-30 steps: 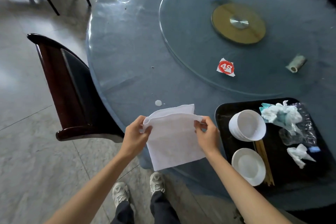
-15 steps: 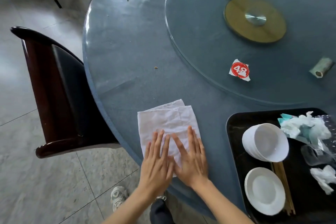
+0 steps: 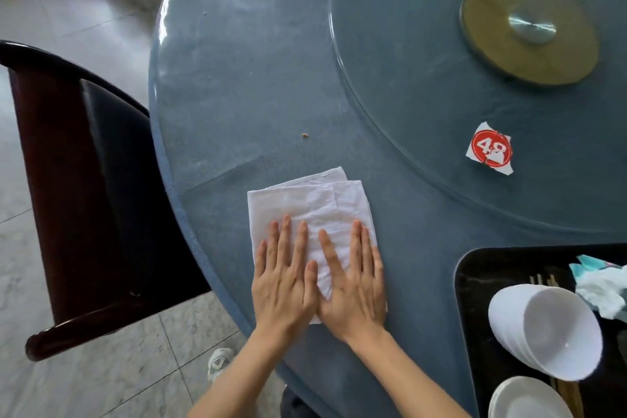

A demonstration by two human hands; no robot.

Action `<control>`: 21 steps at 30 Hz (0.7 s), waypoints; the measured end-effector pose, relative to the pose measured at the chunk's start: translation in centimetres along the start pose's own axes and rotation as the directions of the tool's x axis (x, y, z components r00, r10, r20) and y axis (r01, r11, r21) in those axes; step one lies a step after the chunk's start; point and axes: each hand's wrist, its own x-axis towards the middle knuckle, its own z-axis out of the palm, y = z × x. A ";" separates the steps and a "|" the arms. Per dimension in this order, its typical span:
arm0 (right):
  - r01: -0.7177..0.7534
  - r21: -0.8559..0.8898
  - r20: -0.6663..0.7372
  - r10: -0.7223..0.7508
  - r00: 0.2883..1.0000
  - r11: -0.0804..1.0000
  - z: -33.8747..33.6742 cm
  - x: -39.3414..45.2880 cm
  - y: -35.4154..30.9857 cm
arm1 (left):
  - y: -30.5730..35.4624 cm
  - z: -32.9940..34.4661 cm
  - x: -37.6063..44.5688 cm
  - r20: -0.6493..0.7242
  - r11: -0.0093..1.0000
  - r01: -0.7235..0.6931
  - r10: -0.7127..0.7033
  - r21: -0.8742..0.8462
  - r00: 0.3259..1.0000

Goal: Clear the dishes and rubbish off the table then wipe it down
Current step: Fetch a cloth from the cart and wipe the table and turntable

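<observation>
A folded white cloth [image 3: 308,204] lies flat on the round blue table [image 3: 258,71] near its front edge. My left hand [image 3: 283,276] and my right hand [image 3: 353,282] press on the cloth's near half, side by side, palms down, fingers spread. A small crumb [image 3: 304,135] sits on the table beyond the cloth. A torn white scrap with a red "48" circle [image 3: 491,149] lies on the glass turntable [image 3: 424,105].
A black tray [image 3: 475,299] at the right holds stacked white bowls [image 3: 546,329], a white plate [image 3: 529,400], chopsticks [image 3: 543,280] and crumpled tissue [image 3: 600,288]. A dark wooden chair [image 3: 84,187] stands close to the table's left edge. The gold hub [image 3: 529,27] sits mid-turntable.
One second ago both hands held the cloth up by its top corners. They laid it on the table and pressed flat on it; since half a second ago they have hardly moved.
</observation>
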 end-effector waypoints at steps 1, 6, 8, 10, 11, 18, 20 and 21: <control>-0.009 -0.003 -0.006 0.009 1.000 1.000 0.2 1.0 -0.3 | -0.4 -0.2 1.1 -0.002 1.000 -0.004 0.004 -0.002 1.000; -0.033 -0.010 -0.007 0.033 0.999 0.999 0.9 6.5 -2.0 | -2.1 -1.3 6.8 -0.036 1.000 0.020 -0.020 -0.006 0.999; -0.027 -0.023 0.003 0.027 1.000 0.999 1.2 8.8 -2.6 | -2.7 -1.7 8.9 -0.053 0.999 0.047 -0.046 0.013 0.998; -0.024 -0.026 0.002 0.024 1.000 0.999 1.5 10.9 -3.2 | -3.3 -2.1 10.9 -0.065 0.998 0.054 -0.052 0.024 0.997; -0.025 -0.026 -0.005 0.025 1.000 0.999 1.7 12.0 -3.5 | -3.6 -2.3 11.9 -0.069 0.998 0.055 -0.053 0.026 0.996; -0.040 -0.028 -0.025 0.039 0.999 0.999 3.1 20.9 -6.8 | -6.7 -4.6 20.3 -0.089 0.995 0.096 -0.094 0.019 0.992; -0.049 -0.030 -0.018 0.049 0.999 0.998 3.3 23.6 -8.1 | -7.9 -5.3 22.9 -0.093 0.994 0.107 -0.105 0.016 0.990; -0.052 -0.033 -0.009 0.052 0.999 0.998 3.5 24.9 -8.7 | -8.6 -5.6 24.1 -0.098 0.993 0.114 -0.112 0.011 0.989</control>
